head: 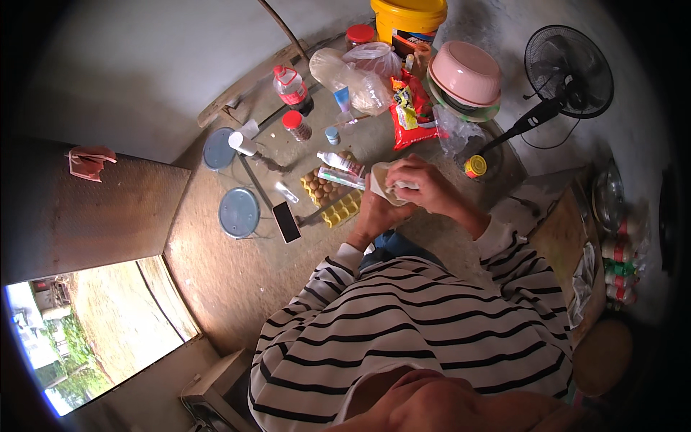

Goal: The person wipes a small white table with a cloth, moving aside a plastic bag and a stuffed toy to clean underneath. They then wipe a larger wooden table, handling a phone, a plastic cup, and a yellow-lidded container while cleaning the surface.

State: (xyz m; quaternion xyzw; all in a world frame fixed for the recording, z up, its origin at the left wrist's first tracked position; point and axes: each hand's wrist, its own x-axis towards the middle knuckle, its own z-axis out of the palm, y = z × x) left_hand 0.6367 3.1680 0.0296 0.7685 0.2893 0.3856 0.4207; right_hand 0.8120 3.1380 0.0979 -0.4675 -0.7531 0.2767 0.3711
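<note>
Both of my hands are raised in front of my striped shirt, over the near edge of a glass table. My left hand (372, 211) holds a pale cup-like container (381, 181), tilted, with its rim towards me. The fingers of my right hand (424, 183) grip something white (406, 185) at the container's mouth; whether it is tissue or cloth I cannot tell. Just left of the hands lie a toothpaste-like tube (340, 162) and a long clear package (341, 177). Below them, brown eggs (322, 189) and a yellow egg tray (343, 208) show through the glass.
A smartphone (286, 222) lies at the table's near left edge. Farther back stand a cola bottle (292, 89), a red-lidded jar (297, 126), a small blue-capped bottle (332, 135), a red snack bag (413, 121) and a pink basin (466, 73). Stools (239, 213) are at left, a fan (567, 73) at right.
</note>
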